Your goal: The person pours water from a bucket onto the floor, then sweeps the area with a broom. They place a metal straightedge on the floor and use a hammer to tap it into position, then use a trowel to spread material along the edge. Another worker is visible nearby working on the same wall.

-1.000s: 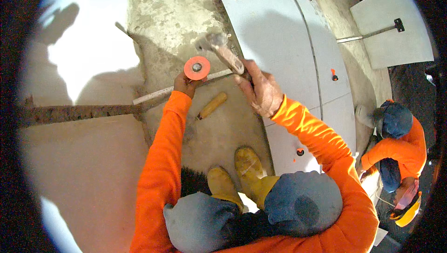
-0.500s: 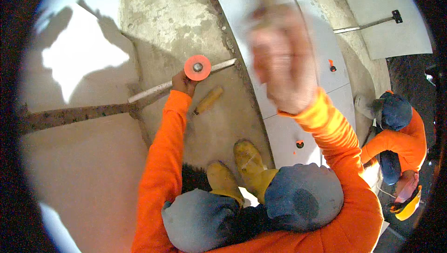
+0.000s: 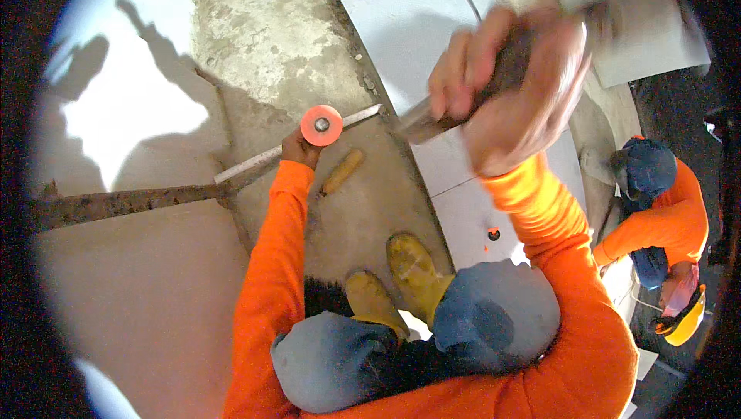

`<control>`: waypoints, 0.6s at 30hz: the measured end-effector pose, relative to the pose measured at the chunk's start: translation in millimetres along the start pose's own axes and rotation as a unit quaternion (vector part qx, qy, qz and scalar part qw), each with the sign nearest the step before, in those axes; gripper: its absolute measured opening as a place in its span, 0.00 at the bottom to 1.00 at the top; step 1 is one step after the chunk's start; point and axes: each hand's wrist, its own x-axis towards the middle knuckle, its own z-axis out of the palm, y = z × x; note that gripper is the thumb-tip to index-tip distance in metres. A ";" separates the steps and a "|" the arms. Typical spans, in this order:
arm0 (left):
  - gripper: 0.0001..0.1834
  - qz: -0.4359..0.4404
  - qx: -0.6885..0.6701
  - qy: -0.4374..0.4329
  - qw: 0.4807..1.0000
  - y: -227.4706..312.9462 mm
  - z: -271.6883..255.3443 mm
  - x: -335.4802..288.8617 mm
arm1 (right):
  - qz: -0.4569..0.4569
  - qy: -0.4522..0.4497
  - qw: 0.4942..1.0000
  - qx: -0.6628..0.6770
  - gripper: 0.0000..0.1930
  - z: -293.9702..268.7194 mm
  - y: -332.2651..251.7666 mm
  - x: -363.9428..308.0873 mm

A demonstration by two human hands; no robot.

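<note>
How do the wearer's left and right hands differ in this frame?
The left hand holds an orange-guarded tool; the right hand grips a brown handle. The left hand looks fairly sharp; the right hand is blurred. The right hand looks larger in the picture than the left hand. Both emerge from orange sleeves.

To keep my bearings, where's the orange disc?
In the head view, the orange disc is left of centre, in the left hand, in front of the white bar.
</note>
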 end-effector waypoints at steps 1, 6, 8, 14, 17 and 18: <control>0.15 0.065 0.201 -0.008 0.977 -2.2 -2.9 5.0 | 0.034 -0.039 0.998 -0.041 0.16 7.5 12.3 -10.2; 0.15 0.003 -0.057 -0.008 0.998 -12.1 -14.1 52.0 | 0.330 -0.402 0.777 -0.354 0.15 21.5 73.2 -65.5; 0.15 -0.064 -0.084 0.026 0.994 -22.1 -23.1 50.4 | 0.251 -0.342 0.827 -0.369 0.18 10.8 57.8 -65.8; 0.15 0.186 0.359 -0.031 0.914 -6.4 -18.7 10.4 | -0.012 0.029 0.999 -0.034 0.19 -30.2 9.2 -38.4; 0.14 0.185 0.493 -0.010 0.850 20.7 -1.0 4.2 | 0.060 -0.066 0.949 -0.303 0.19 0.6 72.1 -61.2; 0.13 0.160 0.509 -0.010 0.846 28.5 2.5 7.6 | 0.096 -0.156 0.887 -0.424 0.19 11.9 86.8 -65.6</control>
